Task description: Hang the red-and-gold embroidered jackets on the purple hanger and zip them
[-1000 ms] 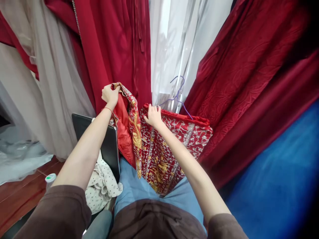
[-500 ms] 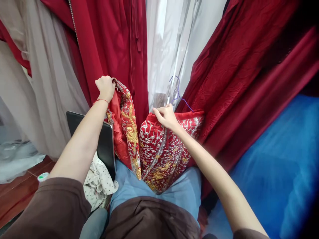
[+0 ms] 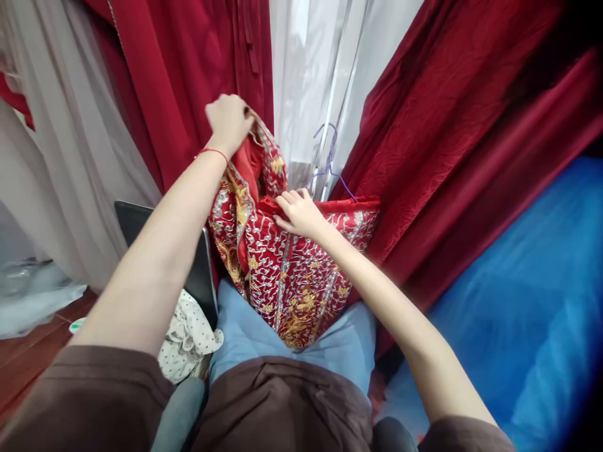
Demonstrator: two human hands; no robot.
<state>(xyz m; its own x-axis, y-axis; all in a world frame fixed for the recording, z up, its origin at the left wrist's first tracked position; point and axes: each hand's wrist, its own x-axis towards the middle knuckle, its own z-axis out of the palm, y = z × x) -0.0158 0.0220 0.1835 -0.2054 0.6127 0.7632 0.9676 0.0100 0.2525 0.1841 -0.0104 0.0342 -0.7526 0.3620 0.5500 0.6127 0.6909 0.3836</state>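
Note:
A red garment embroidered in gold and silver hangs over my lap from a purple wire hanger. My left hand is closed in a fist on the garment's upper left edge and holds it raised. My right hand rests on the garment's top fold beside the hanger, fingers curled and pinching the cloth there. The garment's lower part lies on my blue-clad legs.
Dark red gowns hang on the right and behind on the left, with white sheer fabric between them. A black chair back and a dotted white cloth are at my left. Blue covering lies at right.
My left hand has lifted the garment's left edge higher and toward the middle. My right hand has shifted slightly left along the top fold, and the garment has bunched closer together.

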